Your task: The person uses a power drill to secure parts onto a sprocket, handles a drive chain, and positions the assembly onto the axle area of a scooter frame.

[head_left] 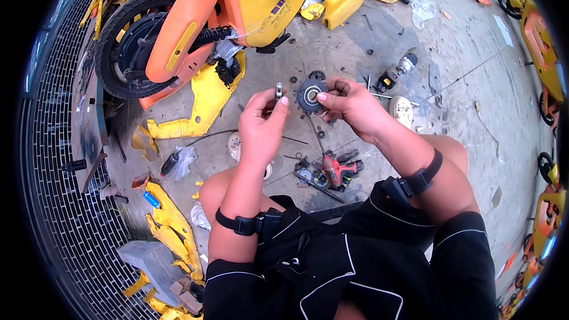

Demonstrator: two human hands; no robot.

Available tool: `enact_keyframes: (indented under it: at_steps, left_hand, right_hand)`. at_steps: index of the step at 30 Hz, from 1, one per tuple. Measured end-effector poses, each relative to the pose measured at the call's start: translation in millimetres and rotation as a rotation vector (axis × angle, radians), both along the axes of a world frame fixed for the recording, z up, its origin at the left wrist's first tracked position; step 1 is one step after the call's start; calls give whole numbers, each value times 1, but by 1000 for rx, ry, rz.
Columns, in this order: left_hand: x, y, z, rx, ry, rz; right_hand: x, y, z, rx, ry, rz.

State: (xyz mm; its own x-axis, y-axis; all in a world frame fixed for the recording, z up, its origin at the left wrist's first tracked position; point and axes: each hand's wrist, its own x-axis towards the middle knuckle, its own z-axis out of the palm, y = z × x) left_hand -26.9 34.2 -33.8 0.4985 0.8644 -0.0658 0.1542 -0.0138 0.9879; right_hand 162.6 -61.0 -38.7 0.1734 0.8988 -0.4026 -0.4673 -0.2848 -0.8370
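The left hand point(261, 123) pinches a small metal ring point(278, 90) upright between its fingertips. The right hand point(349, 104) grips a dark toothed sprocket point(310, 92) just beside it, both raised above the concrete floor point(474, 101). A red power drill point(339, 169) lies on the floor below, near the knees.

**Clearance around my raised hands**

Bare concrete floor point(474, 83) lies open to my right. Ahead-left, the orange-and-yellow scooter point(237, 6) and its rear wheel point(127, 41) block passage. Below my hands, a red drill point(338, 169) and loose small parts point(308, 175) clutter the floor between my knees.
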Motion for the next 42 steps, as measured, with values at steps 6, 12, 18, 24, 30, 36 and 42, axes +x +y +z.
enact_keyframes:
  at_steps: [6,12,18,24,30,36,42]
  left_hand:
    - [6,-2,13,60,15,-66]
    - [12,-14,17,379,175,-76]
    - [13,-12,24,465,228,-65]
    - [12,-8,27,512,233,-137]
    - [12,-11,30,514,225,-155]
    - [15,-15,28,399,133,-129]
    - [15,-18,28,363,158,-149]
  right_hand:
    - [-12,-3,-11,-45,9,32]
    - [-31,-5,-24,95,293,-70]
    - [-34,1,-28,143,197,-100]
    - [-36,3,-35,182,219,-142]
    - [-35,1,-37,234,134,-187]
    - [-35,-2,-28,248,164,-161]
    - [-39,-5,-20,263,437,-188]
